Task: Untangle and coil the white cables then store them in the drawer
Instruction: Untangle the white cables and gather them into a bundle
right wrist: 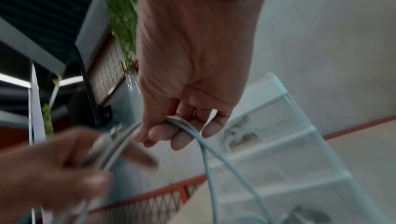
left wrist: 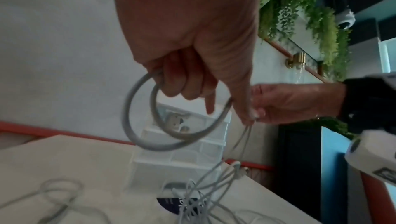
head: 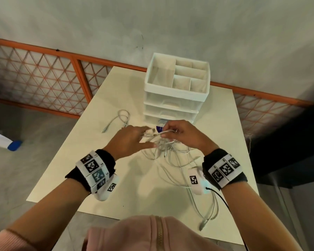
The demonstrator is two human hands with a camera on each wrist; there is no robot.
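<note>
The right hand [head: 181, 134] pinched a short run of white cable [head: 161, 133] between thumb and curled fingers, its grip pressed tight on two strands that the right wrist view showed passing under the fingertips [right wrist: 177, 141] and dropping away below. The left hand [head: 132, 140] met it from the other side, thumb and forefinger closed on the same strands, the lower fingers hooked through a small loop [left wrist: 150, 119] of the cable, as the left wrist view showed. The held stretch ran roughly side to side between the two hands, which were almost touching, so either one could have drawn the next turn; the left seemed the likelier to gather loops while the right fed slack. Below the hands the tangle [head: 170, 151] lay on the counter [head: 76, 178], with long strands trailing toward the person and ending in a plug [head: 202, 225] near the counter's near edge. A second cable [head: 121, 119] lay loosely looped to the left, well apart from the tangle. The drawer unit [head: 174, 104] stood just beyond the hands, its drawers apparently closed, its open top tray divided into compartments. How many cables made up the tangle could not be made out, and motion blur hid the left fingers in the right wrist view. A dark label lay partly hidden behind the hands.
</note>
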